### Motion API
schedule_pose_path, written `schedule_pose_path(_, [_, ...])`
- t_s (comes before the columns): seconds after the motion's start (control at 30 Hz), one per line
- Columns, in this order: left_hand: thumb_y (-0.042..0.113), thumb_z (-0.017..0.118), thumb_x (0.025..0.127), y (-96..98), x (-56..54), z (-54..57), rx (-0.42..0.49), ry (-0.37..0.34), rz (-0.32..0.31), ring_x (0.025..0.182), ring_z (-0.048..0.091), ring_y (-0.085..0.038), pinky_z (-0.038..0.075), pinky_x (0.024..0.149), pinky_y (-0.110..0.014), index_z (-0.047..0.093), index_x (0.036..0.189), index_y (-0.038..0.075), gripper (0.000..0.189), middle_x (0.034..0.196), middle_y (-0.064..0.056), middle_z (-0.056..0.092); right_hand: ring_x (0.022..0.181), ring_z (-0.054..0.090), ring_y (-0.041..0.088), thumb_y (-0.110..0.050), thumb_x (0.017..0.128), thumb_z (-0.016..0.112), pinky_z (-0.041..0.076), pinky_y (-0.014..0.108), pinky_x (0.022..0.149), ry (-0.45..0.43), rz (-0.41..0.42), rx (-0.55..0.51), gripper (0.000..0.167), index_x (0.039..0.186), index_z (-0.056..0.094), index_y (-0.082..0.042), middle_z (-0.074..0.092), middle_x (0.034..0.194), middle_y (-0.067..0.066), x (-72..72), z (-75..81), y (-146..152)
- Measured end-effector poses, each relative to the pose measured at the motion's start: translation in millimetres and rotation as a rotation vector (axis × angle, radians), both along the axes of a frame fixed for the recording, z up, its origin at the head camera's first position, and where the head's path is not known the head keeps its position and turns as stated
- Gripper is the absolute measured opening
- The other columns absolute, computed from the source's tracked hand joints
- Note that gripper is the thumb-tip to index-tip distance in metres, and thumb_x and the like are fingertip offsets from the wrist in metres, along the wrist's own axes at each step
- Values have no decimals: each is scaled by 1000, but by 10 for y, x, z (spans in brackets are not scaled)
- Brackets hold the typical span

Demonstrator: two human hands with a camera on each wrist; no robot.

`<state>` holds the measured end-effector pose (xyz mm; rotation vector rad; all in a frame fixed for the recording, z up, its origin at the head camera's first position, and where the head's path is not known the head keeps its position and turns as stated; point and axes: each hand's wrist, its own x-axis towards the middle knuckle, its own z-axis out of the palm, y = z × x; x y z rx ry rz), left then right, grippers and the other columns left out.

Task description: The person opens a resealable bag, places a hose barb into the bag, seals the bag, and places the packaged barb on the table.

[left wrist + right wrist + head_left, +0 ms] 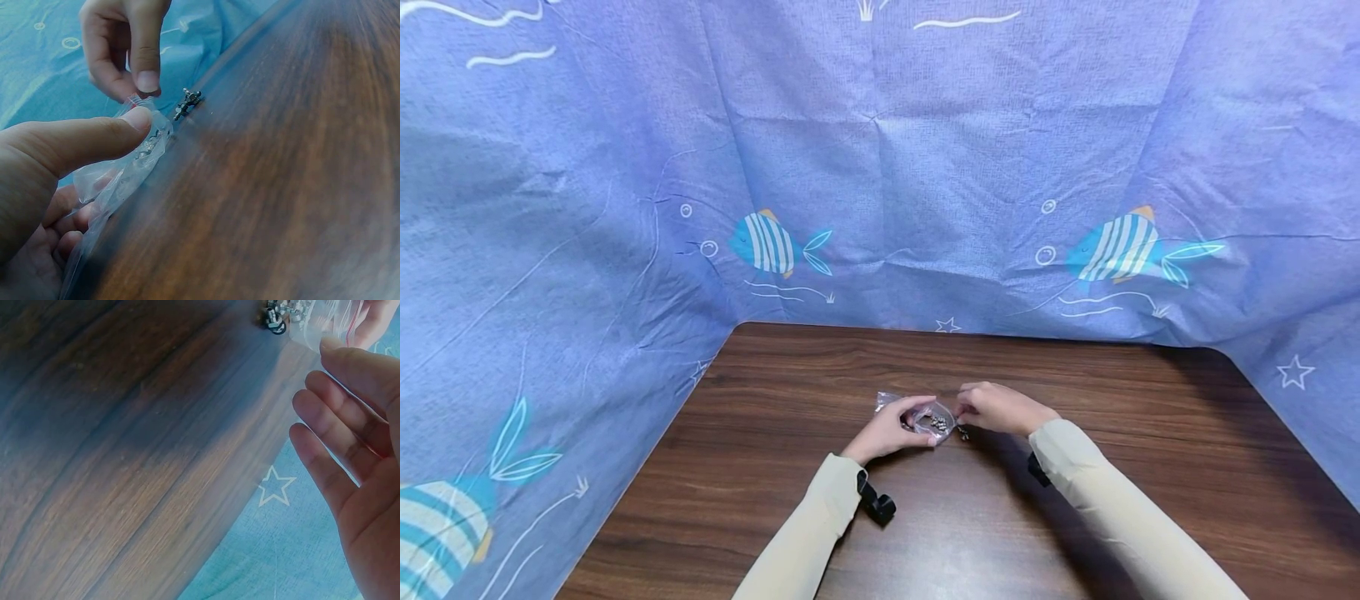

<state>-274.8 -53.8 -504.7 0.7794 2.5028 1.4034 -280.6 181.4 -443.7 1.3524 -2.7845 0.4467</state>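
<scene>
A clear zip bag (944, 412) with small silvery metal pieces (938, 423) inside lies across my left hand (887, 432). My left thumb presses on the plastic while the fingers curl beneath it, as the left wrist view shows. At the bag's mouth, by the red zip line, the thumb and forefinger of my right hand (1002, 408) pinch the edge; its other fingers (319, 415) are loosely bent. Just beside the mouth, a little cluster of metal pieces (187, 103) with dark and shiny parts sits on the table.
The dark wood-grain table (790, 500) spreads around both hands. Behind it and to the sides hangs a blue cloth (955, 183) printed with fish and stars. Black wrist straps with cameras (876, 500) sit under the cuffs.
</scene>
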Motion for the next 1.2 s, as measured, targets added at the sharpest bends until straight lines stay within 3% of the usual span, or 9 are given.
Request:
schedule_pose_path(0.63, [24,82,77,-2,-8,-1,-10,2,-2,78,51,-7,43,69,-20,53,138,17,69,93,1,59,72,55,-2,-10,79,76,49,18,66,-152,32,3,7,85,72,-11,63,83,-4,53,-47,76])
schedule_pose_path(0.87, [23,82,77,-4,-6,4,5,3,-6,79,50,-9,43,70,-20,53,138,16,68,97,-1,60,71,55,0,-9,79,76,47,17,64,-150,52,6,6,82,73,-14,62,82,-6,62,-54,48])
schedule_pose_path(1.2, [23,82,76,0,-10,-6,6,2,-3,76,50,-7,43,67,-20,54,138,16,68,89,2,58,71,56,0,-9,77,78,48,19,66,-98,65,23,6,78,73,-14,60,81,-6,59,-75,61])
